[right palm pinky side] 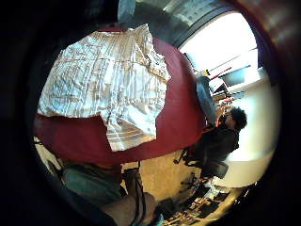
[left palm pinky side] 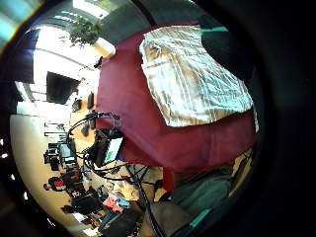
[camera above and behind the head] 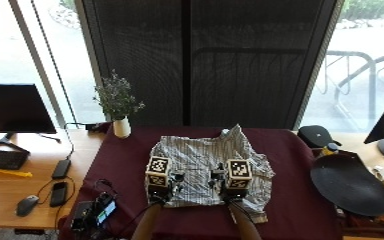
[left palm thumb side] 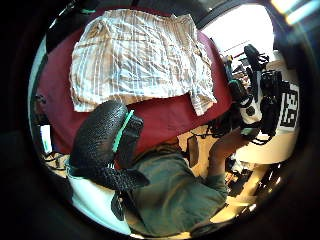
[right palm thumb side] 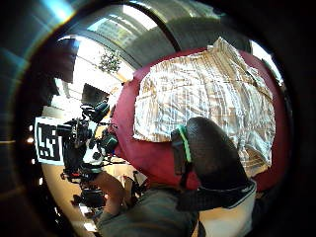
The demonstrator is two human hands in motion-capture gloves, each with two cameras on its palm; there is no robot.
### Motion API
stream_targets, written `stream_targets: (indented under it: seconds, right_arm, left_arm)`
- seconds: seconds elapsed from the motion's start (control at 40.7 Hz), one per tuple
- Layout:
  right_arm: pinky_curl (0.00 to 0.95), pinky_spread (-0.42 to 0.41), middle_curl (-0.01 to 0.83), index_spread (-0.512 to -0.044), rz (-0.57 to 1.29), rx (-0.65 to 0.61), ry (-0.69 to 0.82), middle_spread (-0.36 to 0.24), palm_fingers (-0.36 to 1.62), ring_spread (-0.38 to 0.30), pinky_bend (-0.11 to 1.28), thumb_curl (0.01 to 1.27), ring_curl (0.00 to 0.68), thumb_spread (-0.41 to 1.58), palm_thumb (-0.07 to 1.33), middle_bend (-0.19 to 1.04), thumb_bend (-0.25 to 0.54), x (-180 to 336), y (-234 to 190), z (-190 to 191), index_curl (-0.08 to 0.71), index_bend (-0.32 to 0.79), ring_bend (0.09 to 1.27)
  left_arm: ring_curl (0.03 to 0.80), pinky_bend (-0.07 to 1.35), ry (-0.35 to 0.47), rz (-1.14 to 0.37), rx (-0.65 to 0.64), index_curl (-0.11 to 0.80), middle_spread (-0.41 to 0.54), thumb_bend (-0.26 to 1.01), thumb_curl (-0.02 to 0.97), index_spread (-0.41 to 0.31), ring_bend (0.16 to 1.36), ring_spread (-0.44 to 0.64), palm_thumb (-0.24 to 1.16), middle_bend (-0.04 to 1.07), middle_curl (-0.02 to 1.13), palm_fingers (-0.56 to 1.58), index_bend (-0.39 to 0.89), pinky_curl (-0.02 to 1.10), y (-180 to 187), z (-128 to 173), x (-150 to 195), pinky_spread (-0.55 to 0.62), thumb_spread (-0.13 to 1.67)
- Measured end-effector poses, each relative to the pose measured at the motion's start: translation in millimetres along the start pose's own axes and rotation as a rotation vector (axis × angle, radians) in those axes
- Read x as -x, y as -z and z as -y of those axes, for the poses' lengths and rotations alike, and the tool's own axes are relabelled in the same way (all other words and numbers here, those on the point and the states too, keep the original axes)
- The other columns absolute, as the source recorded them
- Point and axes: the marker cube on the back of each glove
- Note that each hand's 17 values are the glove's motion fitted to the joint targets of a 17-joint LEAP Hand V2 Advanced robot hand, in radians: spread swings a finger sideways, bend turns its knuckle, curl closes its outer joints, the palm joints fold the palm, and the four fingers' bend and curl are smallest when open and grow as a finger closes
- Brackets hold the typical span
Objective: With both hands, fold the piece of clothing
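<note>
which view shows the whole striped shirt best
The right little finger side palm view: the shirt lies whole and unblocked on the maroon cloth. Both thumb side views have a gloved thumb at its near edge, the left little finger side view hides one end, and the outside view covers part with the hands.

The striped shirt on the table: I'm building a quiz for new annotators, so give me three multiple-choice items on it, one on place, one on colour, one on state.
1. Where does the shirt lie?
A. on the dark red tablecloth
B. on the wooden desk
C. on a chair

2. What colour is the vase beside the cloth?
A. black
B. white
C. green

3. What state is the shirt in?
A. folded into a small square
B. hanging
C. spread out and wrinkled

Answers: 1 A, red cloth shows all round the shirt. 2 B, the outside view shows it white. 3 C, it lies spread out with creases, a sleeve out at one side.
</note>
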Motion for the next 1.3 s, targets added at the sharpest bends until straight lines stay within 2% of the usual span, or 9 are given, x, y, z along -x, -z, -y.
stream_targets:
  seconds: [0.172,0.418,0.664,0.811,0.91,1.082,1.205,1.279,1.303]
  right_arm:
    - [0.308,0.253,0.234,-0.348,-0.037,0.01,-0.015,0.023,0.26,0.145,0.57,0.26,0.213,1.25,0.43,0.17,0.145,-24,0,-14,0.258,0.15,0.28]
    - [0.33,0.246,0.256,-0.35,-0.037,0.053,-0.072,0.014,0.26,0.145,0.61,0.28,0.241,1.23,0.45,0.17,0.089,-71,-43,-16,0.264,0.13,0.31]
    - [0.347,0.242,0.278,-0.343,-0.003,0.221,-0.108,0.012,0.24,0.145,0.64,0.3,0.264,1.19,0.45,0.18,0.02,-103,-91,-24,0.255,0.12,0.33]
    - [0.356,0.239,0.288,-0.334,0.037,0.367,-0.078,0.012,0.21,0.145,0.66,0.3,0.275,1.15,0.43,0.18,-0.02,-107,-120,-32,0.246,0.12,0.34]
    - [0.361,0.237,0.293,-0.333,0.026,0.442,-0.089,0.012,0.2,0.145,0.67,0.3,0.277,1.11,0.43,0.18,-0.026,-117,-156,-24,0.244,0.12,0.34]
    - [0.365,0.233,0.294,-0.332,0.031,0.55,-0.086,0.012,0.18,0.147,0.69,0.31,0.282,1.08,0.45,0.17,-0.019,-111,-165,-34,0.249,0.14,0.33]
    - [0.359,0.221,0.287,-0.329,0.044,0.539,-0.101,0.012,0.23,0.147,0.69,0.34,0.286,1.08,0.55,0.15,0.016,-112,-170,-34,0.267,0.18,0.35]
    - [0.348,0.208,0.283,-0.324,0.012,0.473,-0.117,0.005,0.3,0.131,0.66,0.35,0.291,1.1,0.6,0.15,0.024,-111,-163,-32,0.274,0.18,0.39]
    - [0.341,0.2,0.285,-0.325,-0.013,0.442,-0.123,-0.012,0.39,0.107,0.64,0.37,0.302,1.12,0.65,0.16,0.057,-111,-162,-31,0.294,0.22,0.42]
  left_arm:
    - [0.286,0.33,-0.011,0.0,-0.022,0.282,-0.038,0.01,0.228,-0.128,0.46,0.11,0.28,0.2,0.35,0.55,0.14,0.25,0,-5,-6,0.23,1.15]
    - [0.306,0.34,0.024,-0.004,0.051,0.299,-0.033,-0.01,0.267,-0.122,0.48,0.1,0.35,0.18,0.37,0.52,0.14,0.27,-48,7,-10,0.24,1.14]
    - [0.331,0.41,0.038,-0.014,0.194,0.282,-0.007,-0.02,0.292,-0.088,0.52,0.11,0.37,0.18,0.38,0.43,0.09,0.32,-106,13,-10,0.24,1.1]
    - [0.34,0.45,0.024,-0.017,0.271,0.271,0.005,-0.03,0.297,-0.073,0.55,0.12,0.36,0.18,0.38,0.39,0.11,0.34,-141,18,-10,0.24,1.08]
    - [0.344,0.46,0.047,0.021,0.324,0.268,0.011,-0.03,0.3,-0.067,0.56,0.13,0.36,0.19,0.38,0.38,0.11,0.35,-137,6,-10,0.24,1.07]
    - [0.343,0.46,0.071,0.088,0.362,0.291,0.015,-0.02,0.309,-0.079,0.56,0.13,0.37,0.18,0.38,0.39,0.17,0.35,-127,-12,-11,0.24,1.06]
    - [0.333,0.4,0.059,0.058,0.361,0.334,-0.014,-0.01,0.319,-0.11,0.53,0.1,0.43,0.18,0.38,0.47,0.23,0.34,-130,-16,-14,0.23,1.08]
    - [0.331,0.37,0.057,0.046,0.275,0.355,-0.039,0.0,0.323,-0.126,0.53,0.06,0.46,0.19,0.39,0.54,0.25,0.33,-128,-15,-16,0.21,1.09]
    - [0.331,0.35,0.058,0.047,0.233,0.367,-0.054,0.01,0.328,-0.138,0.52,0.05,0.48,0.19,0.39,0.58,0.27,0.33,-128,-13,-17,0.2,1.1]
